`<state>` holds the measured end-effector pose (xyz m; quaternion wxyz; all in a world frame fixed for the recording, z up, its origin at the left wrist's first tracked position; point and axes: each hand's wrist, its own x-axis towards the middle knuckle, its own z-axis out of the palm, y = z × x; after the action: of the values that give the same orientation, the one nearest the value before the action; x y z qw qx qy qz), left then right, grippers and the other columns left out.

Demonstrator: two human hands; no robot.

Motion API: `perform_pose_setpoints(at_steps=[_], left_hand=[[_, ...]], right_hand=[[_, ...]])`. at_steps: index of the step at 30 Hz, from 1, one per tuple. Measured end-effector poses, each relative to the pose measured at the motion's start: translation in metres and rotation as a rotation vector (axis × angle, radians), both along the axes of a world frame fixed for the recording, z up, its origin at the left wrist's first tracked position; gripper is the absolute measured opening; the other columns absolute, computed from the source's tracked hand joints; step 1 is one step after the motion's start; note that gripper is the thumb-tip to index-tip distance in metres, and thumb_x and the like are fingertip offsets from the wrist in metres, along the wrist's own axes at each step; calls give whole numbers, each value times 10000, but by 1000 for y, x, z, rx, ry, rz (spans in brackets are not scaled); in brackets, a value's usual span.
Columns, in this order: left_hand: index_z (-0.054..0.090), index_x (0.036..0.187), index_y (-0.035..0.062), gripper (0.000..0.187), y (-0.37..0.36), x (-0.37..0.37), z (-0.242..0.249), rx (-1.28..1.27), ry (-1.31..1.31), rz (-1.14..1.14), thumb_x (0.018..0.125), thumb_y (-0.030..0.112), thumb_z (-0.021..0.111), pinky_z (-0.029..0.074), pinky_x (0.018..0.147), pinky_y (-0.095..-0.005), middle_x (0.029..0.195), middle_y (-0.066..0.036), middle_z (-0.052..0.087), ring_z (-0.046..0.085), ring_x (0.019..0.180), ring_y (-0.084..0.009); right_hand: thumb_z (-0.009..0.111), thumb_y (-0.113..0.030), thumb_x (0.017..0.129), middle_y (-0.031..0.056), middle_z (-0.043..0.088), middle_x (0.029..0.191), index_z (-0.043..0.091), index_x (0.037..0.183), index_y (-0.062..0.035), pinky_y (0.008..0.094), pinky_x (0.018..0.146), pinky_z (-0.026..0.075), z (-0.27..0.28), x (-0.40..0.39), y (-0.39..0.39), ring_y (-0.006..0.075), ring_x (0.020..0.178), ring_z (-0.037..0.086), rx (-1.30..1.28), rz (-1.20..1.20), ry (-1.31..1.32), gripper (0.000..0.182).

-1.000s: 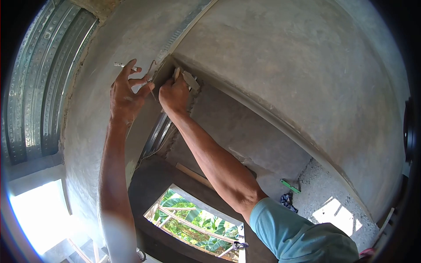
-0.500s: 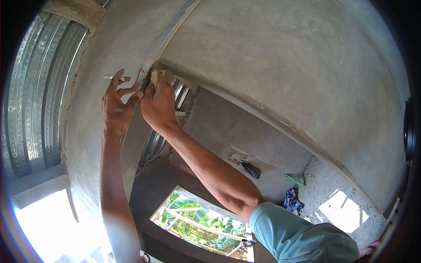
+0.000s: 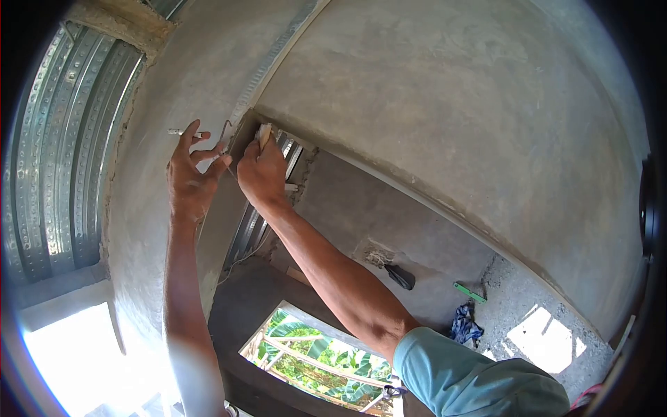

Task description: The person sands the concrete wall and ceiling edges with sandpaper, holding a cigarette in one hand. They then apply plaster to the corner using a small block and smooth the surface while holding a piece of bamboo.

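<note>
My left hand point(image 3: 191, 182) is raised at the wall corner, thumb and forefinger pinched on a thin bent metal rod point(image 3: 227, 128). A short white stick point(image 3: 183, 132) is tucked between its other fingers. Just to the right, my right hand point(image 3: 262, 174) is closed round a small pale wooden block point(image 3: 265, 134), holding it up at the underside of the opening's top corner. The fingers hide the block's lower part. A grey strip point(image 3: 267, 69) runs up the wall from this corner.
Smooth grey plaster point(image 3: 445, 104) covers the wall above the opening. Through it show a window point(image 3: 313, 354) with foliage outside, a black bag-like thing point(image 3: 400, 276), a green level point(image 3: 470, 292) and a crumpled blue cloth point(image 3: 465, 325). Corrugated metal sheet point(image 3: 69, 153) lies at left.
My right hand has moved slightly right and down with the wooden block, leaving a gap to my left hand. The left hand keeps its pinch on the rod. The view has shifted a little.
</note>
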<state>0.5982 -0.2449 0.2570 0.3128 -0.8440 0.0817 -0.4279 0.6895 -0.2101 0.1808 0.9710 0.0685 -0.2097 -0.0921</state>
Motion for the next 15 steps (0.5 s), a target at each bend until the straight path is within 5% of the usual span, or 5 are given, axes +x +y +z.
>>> perform_pose_setpoints(at_steps=[6,15], left_hand=[[421,1428,33,769,7,1,9,-30,18,8,750,-57,771,542,869,-340,1259,-136,587,679,1075,-215],[432,1423,33,729,10,0,11,16,-4,28,765,-57,732,526,866,-345,1248,-135,611,680,1065,-234]], right_hand=[[529,34,797,389,489,1209,407,1227,219,511,989,335,31,1,3,469,1101,457,-22,-69,12,484],[515,45,795,392,511,1094,385,1237,231,491,937,362,27,0,-16,445,1075,466,-96,-137,39,497]])
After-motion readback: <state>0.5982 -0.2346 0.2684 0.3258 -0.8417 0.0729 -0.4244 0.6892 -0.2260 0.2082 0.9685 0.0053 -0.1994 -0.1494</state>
